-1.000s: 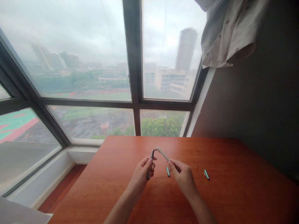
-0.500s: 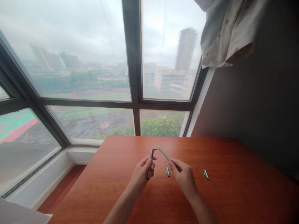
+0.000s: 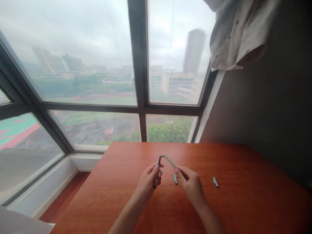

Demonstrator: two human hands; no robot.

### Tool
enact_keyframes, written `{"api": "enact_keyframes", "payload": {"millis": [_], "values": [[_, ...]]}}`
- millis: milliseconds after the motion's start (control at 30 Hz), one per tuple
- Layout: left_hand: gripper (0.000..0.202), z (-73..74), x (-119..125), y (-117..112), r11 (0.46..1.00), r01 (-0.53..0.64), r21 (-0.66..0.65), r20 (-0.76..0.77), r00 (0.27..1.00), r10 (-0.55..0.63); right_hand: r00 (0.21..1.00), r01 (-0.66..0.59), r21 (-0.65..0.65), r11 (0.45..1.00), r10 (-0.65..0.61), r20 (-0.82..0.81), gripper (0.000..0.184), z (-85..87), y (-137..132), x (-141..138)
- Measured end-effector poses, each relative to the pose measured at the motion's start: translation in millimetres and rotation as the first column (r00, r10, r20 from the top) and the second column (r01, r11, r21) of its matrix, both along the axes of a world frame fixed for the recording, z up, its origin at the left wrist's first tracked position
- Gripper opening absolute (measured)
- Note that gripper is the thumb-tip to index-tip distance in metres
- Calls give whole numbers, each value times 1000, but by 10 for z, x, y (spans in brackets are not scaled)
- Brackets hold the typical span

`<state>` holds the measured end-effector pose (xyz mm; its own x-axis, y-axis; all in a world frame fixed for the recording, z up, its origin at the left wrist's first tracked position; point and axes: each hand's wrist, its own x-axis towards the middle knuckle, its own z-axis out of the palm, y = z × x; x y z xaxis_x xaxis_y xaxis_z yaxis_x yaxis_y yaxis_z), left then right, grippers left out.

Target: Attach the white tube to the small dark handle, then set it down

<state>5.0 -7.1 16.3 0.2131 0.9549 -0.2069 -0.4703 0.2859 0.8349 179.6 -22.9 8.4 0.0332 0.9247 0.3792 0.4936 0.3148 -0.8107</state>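
My left hand (image 3: 151,175) is closed around a dark razor handle (image 3: 159,160), whose bent metal neck points up and to the right. No blade head shows on that neck. Between the fingertips of my right hand (image 3: 191,180) is a slender pale grey stick (image 3: 170,161). Its far end meets the tip of the razor handle's neck, or lies very close to it. Just left of my right hand, a small razor cartridge (image 3: 175,179) in green, white and black lies on the table. A similar cartridge (image 3: 215,182) rests farther right.
Both hands are above a reddish-brown wooden table (image 3: 117,195). Beyond its far edge stand framed windows (image 3: 142,123). A light garment (image 3: 239,42) hangs at the upper right, before a dark grey wall (image 3: 243,104).
My right hand has shifted slightly left, bringing the stick's end closer to the razor handle's neck. The left hand and both cartridges stay in place.
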Motion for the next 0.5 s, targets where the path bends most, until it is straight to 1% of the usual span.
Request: {"api": "enact_keyframes", "payload": {"millis": [200, 500], "values": [[37, -27, -11, 4, 1000, 14, -6, 16, 1000, -14, 1000, 2, 10, 1000, -3, 11, 40, -9, 11, 2], [37, -12, -11, 3, 1000, 12, -13, 33, 999, -12, 1000, -11, 7, 1000, 10, 27, 42, 7, 9, 8]]}}
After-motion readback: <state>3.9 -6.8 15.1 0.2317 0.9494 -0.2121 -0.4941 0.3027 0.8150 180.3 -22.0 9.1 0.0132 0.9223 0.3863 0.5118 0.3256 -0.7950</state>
